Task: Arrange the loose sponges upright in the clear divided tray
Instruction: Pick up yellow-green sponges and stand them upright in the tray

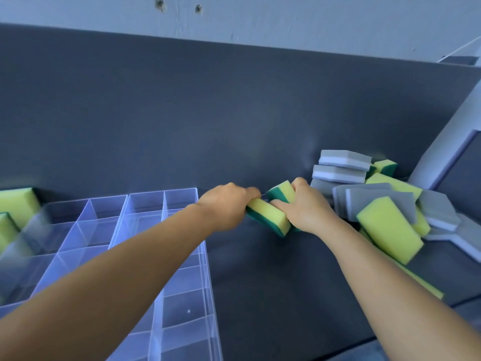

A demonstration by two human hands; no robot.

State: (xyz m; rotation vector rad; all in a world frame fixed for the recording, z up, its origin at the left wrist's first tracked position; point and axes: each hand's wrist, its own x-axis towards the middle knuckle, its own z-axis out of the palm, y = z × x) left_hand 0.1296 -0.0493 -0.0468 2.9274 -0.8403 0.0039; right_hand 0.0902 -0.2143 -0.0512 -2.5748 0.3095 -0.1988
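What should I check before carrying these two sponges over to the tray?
1. Left hand grips the nearer yellow-green sponge: ok.
2. Right hand grips the farther yellow-green sponge: ok.
3. Clear divided tray has free compartments near the hands: ok.
4. Sponges upright for insertion: not ok, both lie tilted.
5. Sponge pile stable once these leave: cannot tell.
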